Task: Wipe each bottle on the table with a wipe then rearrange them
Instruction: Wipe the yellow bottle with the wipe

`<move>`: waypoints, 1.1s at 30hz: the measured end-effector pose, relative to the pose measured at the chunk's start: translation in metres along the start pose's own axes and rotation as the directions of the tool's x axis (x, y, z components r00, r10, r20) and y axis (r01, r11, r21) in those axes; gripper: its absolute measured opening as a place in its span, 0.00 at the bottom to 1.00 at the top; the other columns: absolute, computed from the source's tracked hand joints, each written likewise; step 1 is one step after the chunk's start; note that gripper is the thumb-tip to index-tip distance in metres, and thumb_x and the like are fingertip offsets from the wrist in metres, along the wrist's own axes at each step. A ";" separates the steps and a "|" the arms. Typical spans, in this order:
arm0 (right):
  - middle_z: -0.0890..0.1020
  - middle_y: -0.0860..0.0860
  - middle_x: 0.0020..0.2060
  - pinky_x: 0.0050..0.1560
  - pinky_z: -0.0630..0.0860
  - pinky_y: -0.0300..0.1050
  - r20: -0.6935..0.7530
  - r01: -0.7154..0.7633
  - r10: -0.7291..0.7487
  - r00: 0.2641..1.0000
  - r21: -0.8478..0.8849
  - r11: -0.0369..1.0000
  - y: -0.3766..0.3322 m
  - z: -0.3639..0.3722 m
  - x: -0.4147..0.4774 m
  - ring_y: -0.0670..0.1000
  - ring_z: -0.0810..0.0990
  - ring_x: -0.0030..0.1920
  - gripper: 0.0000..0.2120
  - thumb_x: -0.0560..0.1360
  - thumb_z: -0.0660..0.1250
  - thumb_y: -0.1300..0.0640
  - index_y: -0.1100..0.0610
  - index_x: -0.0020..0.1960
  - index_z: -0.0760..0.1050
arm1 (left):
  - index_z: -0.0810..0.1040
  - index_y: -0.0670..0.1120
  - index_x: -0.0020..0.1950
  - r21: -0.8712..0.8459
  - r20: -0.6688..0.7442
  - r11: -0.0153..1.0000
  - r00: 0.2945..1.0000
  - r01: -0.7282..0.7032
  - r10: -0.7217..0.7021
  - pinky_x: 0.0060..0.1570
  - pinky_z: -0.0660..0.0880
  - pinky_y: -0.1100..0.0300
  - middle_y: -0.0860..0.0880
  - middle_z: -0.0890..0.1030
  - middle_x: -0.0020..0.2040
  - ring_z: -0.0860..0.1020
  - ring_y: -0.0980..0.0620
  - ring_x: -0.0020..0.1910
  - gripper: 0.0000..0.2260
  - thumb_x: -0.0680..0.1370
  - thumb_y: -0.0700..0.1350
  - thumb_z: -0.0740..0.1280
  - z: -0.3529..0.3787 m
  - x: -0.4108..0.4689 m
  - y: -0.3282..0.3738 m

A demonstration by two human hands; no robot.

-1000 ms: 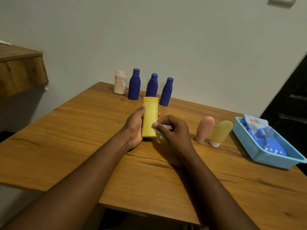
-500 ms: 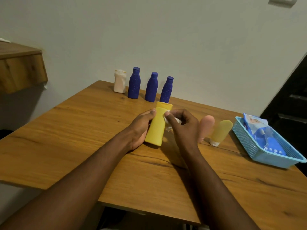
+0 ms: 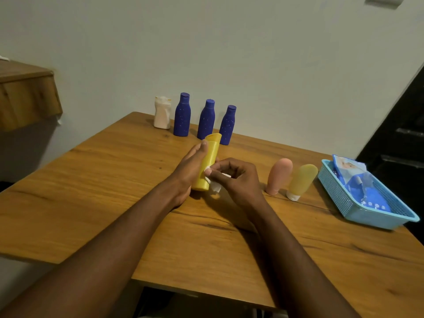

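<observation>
My left hand grips a tall yellow bottle, tilted above the middle of the wooden table. My right hand pinches a white wipe against the bottle's lower right side. Three dark blue bottles and a white bottle stand in a row at the far edge. A pink tube and a pale yellow tube stand cap-down to the right.
A light blue basket with a blue pack of wipes sits at the table's right edge. A wooden shelf juts from the wall on the left. A dark doorway lies to the right.
The yellow bottle has tilted with its top further away and to the right. My right hand with the wipe went up to the bottle's top, then came back down to its lower part.
</observation>
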State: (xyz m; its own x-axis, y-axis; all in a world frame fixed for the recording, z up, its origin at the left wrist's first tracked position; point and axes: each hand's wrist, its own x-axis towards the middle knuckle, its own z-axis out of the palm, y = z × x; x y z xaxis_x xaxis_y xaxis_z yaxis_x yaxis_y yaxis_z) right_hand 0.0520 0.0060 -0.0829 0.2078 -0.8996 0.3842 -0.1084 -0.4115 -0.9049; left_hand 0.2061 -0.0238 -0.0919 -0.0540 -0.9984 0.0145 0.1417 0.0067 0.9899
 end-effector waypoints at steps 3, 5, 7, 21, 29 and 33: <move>0.87 0.52 0.44 0.52 0.82 0.50 -0.107 0.069 -0.069 0.992 -0.004 0.998 0.003 -0.001 0.005 0.52 0.85 0.49 0.05 0.75 0.76 0.59 0.59 0.49 0.85 | 0.72 0.57 0.77 0.013 0.119 1.000 0.993 0.024 -0.025 0.67 0.77 0.45 0.48 0.82 0.69 0.81 0.47 0.67 0.33 0.77 0.73 0.65 0.004 -0.003 0.000; 0.87 0.50 0.46 0.54 0.82 0.54 -0.167 0.084 -0.088 0.982 -0.033 0.996 0.006 -0.002 0.008 0.51 0.85 0.51 0.06 0.76 0.75 0.58 0.58 0.52 0.85 | 0.78 0.53 0.73 0.043 0.170 0.999 0.985 0.022 -0.029 0.66 0.78 0.47 0.47 0.84 0.65 0.82 0.46 0.65 0.30 0.78 0.70 0.64 0.005 -0.006 0.002; 0.87 0.49 0.48 0.56 0.82 0.55 -0.249 0.062 -0.068 0.966 -0.034 0.998 0.008 -0.004 0.010 0.49 0.85 0.52 0.07 0.76 0.74 0.57 0.57 0.53 0.85 | 0.80 0.52 0.70 0.062 0.177 0.998 0.983 0.027 -0.038 0.56 0.80 0.52 0.48 0.85 0.60 0.82 0.48 0.59 0.26 0.81 0.68 0.62 0.005 -0.006 0.003; 0.81 0.47 0.55 0.57 0.81 0.51 -0.173 0.278 -0.374 0.911 -0.411 0.868 0.002 0.008 0.006 0.45 0.79 0.58 0.17 0.75 0.68 0.70 0.55 0.58 0.82 | 0.80 0.52 0.69 -0.123 0.174 0.981 0.976 0.152 -0.130 0.54 0.76 0.47 0.40 0.81 0.62 0.77 0.43 0.58 0.29 0.77 0.70 0.67 0.005 -0.005 0.001; 0.82 0.51 0.55 0.53 0.77 0.32 -0.323 0.236 -0.390 0.863 -0.425 0.874 0.001 -0.002 0.009 0.44 0.80 0.56 0.15 0.76 0.68 0.71 0.57 0.59 0.82 | 0.78 0.49 0.70 -0.078 0.204 0.986 0.971 0.145 -0.127 0.43 0.79 0.55 0.46 0.81 0.55 0.80 0.51 0.48 0.24 0.82 0.65 0.64 0.011 -0.009 0.004; 0.84 0.46 0.52 0.54 0.80 0.40 -0.367 0.126 -0.289 0.884 -0.408 0.904 0.006 -0.003 0.011 0.42 0.81 0.54 0.12 0.77 0.69 0.66 0.54 0.57 0.82 | 0.77 0.48 0.70 -0.100 0.195 0.984 0.973 0.147 -0.126 0.43 0.78 0.55 0.46 0.81 0.56 0.79 0.51 0.49 0.24 0.83 0.64 0.63 0.009 -0.009 0.005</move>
State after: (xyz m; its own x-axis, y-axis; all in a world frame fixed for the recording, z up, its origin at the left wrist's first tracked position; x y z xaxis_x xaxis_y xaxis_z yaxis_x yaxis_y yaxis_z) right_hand 0.0507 -0.0069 -0.0839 -0.1414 -0.7305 0.6681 -0.4687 -0.5450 -0.6952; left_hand 0.1981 -0.0141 -0.0859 -0.2627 -0.9613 -0.0828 0.2300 -0.1457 0.9622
